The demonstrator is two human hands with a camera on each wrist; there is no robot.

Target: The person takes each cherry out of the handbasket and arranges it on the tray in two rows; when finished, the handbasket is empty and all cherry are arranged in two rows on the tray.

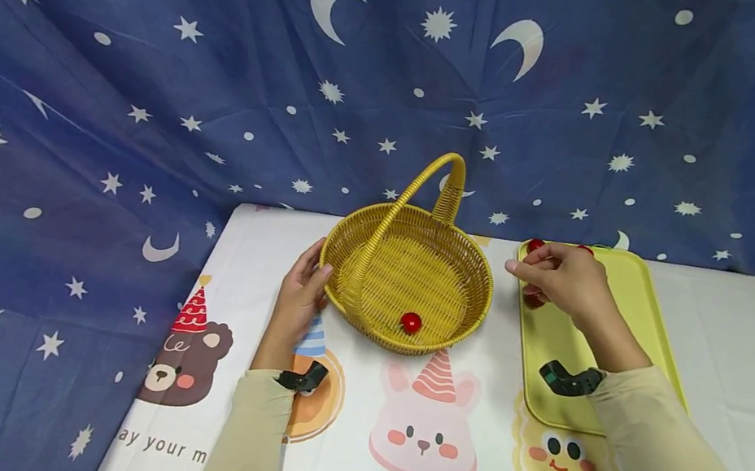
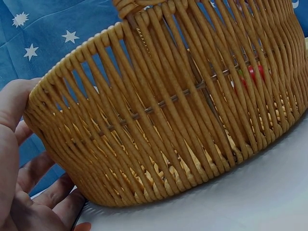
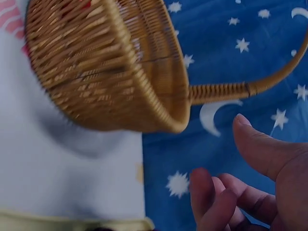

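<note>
A yellow wicker basket (image 1: pixel 408 273) with a tall hooped handle stands mid-table. Inside it lies one small red cherry tomato (image 1: pixel 411 323) with a bit of green stem. My left hand (image 1: pixel 300 289) holds the basket's left side, thumb at the rim and fingers against the outer wall. Over the left edge of a yellow tray (image 1: pixel 565 409) is my right hand (image 1: pixel 566 280), thumb extended and fingers loosely bent. Nothing shows between its fingers in the right wrist view. Red tomatoes (image 1: pixel 535 246) lie on the tray near this hand, which partly covers them.
A white tablecloth (image 1: pixel 419 440) printed with cartoon animals and lettering covers the table. Behind and to the left hangs a blue curtain (image 1: pixel 241 66) with moons and stars, close to the table's back edge. The basket's handle (image 1: pixel 386 229) arches above its opening.
</note>
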